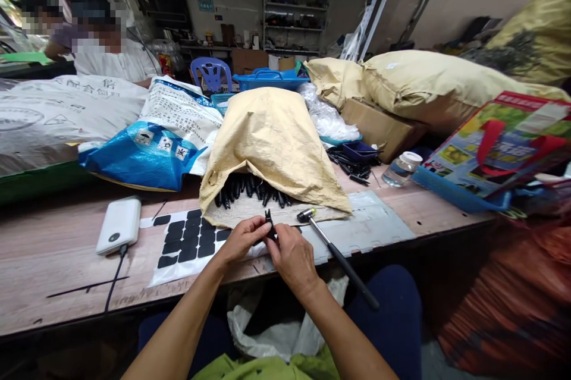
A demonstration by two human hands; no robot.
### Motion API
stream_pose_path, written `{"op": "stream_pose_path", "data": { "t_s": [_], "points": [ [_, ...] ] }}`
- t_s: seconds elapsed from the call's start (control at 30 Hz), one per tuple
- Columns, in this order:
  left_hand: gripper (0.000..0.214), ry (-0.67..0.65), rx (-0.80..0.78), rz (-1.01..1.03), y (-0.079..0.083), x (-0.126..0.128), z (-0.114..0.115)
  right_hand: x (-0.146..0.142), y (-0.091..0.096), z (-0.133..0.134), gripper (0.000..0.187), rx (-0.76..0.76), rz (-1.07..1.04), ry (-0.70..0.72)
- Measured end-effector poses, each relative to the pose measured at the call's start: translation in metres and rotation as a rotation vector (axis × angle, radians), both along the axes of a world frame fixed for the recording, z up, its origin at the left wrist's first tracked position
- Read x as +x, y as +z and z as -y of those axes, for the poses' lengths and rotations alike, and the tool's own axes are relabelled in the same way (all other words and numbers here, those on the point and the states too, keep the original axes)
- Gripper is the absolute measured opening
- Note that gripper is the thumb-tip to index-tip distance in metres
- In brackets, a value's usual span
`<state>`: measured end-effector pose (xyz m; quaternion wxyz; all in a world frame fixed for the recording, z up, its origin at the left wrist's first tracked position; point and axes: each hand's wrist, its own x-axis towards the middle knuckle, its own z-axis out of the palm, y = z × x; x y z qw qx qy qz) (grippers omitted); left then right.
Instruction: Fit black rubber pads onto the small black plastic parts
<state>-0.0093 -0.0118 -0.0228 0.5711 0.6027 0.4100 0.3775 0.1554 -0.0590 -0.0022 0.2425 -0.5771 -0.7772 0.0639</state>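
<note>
My left hand (241, 238) and my right hand (291, 255) meet just above the near edge of the wooden table (57, 273). Both pinch one small black plastic part (269, 220) between their fingertips. Right behind them a tan sack (272, 142) lies open, with several more black parts (250, 190) spilling from its mouth. To the left of my hands lies a white sheet of black square pads (187, 243). A small hammer (334, 255) with a black handle rests to the right, its handle jutting past the table edge.
A white power bank (119, 224) with a cable sits at left. Blue-and-white bags (156, 142) and more sacks crowd the back. A plastic bottle (400, 168), a small blue tray (359, 151) and a colourful bag (499, 142) are at right. Two people sit far left.
</note>
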Motion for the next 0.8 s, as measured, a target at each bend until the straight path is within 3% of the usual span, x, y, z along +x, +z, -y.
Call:
{"op": "stream_pose_path", "data": {
  "t_s": [0.1,0.27,0.4,0.63,0.8],
  "points": [
    [0.042,0.018,-0.013,0.046,0.003,0.002,0.001,0.005,0.001,0.002,0.008,0.013,-0.046,0.052],
    [0.038,0.103,-0.133,0.178,0.009,-0.001,0.002,0.014,-0.001,0.003,0.013,-0.024,-0.158,0.016],
    [0.040,0.081,-0.209,0.208,0.013,-0.008,0.004,0.016,-0.002,0.003,0.017,-0.029,-0.128,0.057],
    [0.042,0.052,-0.152,0.131,0.012,-0.010,0.003,0.015,-0.002,0.003,0.025,-0.002,-0.046,0.063],
    [0.044,0.007,-0.143,0.067,0.009,-0.014,0.001,0.014,-0.008,0.003,0.024,0.027,-0.104,0.074]
  ]
}}
